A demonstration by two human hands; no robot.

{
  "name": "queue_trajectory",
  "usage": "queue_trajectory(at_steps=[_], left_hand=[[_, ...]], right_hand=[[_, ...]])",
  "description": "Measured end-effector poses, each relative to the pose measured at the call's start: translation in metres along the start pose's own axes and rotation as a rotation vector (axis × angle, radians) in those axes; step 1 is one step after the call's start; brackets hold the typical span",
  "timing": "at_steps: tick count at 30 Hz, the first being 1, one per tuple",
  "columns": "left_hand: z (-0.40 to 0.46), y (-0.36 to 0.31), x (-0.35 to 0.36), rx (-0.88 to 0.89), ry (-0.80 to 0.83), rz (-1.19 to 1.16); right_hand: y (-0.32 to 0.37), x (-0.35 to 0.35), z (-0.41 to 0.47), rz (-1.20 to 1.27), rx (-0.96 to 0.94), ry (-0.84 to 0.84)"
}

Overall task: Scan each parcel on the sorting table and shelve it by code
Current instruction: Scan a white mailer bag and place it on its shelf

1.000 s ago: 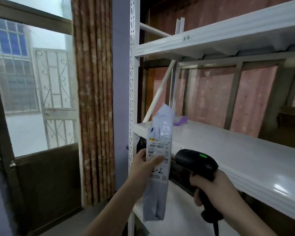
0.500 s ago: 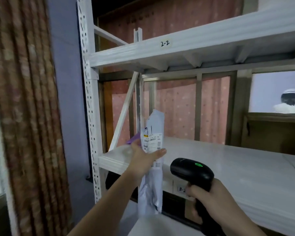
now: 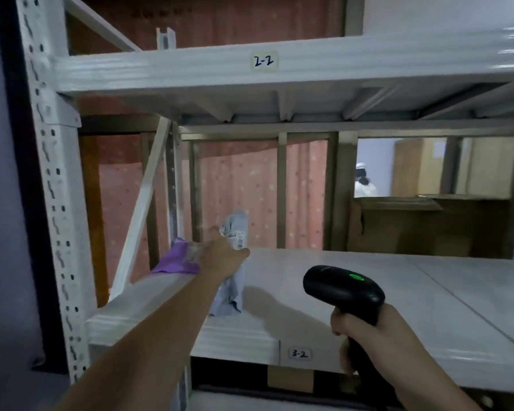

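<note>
Left hand gripping a grey parcel, upright, lower end resting on the white shelf under the "2-2" label, just beside a purple bag. Right hand clamped round the handle of a black scanner, green light lit, above the shelf's front edge marked "3-2".

The left hand covers the middle of the grey parcel it grips, and the label above the thumb is too blurred to read. Behind the knuckles, the purple item is smeared, identity unclear. The right hand hides the scanner handle, and the frame's bottom edge cuts off its lower end. Past the scanner, a distant person is half hidden by a post.
</note>
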State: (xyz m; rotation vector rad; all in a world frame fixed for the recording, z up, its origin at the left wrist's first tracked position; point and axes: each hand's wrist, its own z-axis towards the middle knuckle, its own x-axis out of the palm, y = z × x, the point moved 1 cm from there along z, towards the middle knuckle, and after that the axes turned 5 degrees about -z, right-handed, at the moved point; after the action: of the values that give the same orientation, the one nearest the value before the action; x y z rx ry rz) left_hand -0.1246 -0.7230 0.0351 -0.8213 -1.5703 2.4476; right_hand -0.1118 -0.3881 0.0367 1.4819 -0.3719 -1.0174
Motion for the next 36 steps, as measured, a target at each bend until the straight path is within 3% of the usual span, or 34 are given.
queue_trajectory(at_steps=[3, 5, 8, 11, 17, 29, 36], left_hand=[[0.019, 0.011, 0.002, 0.042, 0.112, 0.202], [0.026, 0.020, 0.008, 0.094, 0.242, 0.518], [0.017, 0.008, 0.019, 0.395, 0.265, 0.743], [-0.017, -0.033, 0.045, 0.580, 0.354, 0.621], [-0.123, -0.108, 0.133, 0.706, 0.710, 0.433], [-0.416, -0.236, 0.281, 1.020, 1.144, 0.124], [-0.565, -0.270, 0.355, 1.113, 1.353, 0.054]], right_hand=[[0.000, 0.001, -0.012, -0.002, 0.043, -0.042], [-0.002, 0.000, -0.024, 0.001, 0.086, -0.082], [-0.009, -0.002, -0.042, 0.026, 0.170, -0.194], [-0.019, -0.005, -0.063, 0.017, 0.228, -0.328], [-0.038, -0.044, -0.128, -0.044, 0.338, -0.550], [-0.074, -0.186, -0.352, -0.183, 0.562, -1.035], [-0.095, -0.261, -0.465, -0.235, 0.658, -1.210]])
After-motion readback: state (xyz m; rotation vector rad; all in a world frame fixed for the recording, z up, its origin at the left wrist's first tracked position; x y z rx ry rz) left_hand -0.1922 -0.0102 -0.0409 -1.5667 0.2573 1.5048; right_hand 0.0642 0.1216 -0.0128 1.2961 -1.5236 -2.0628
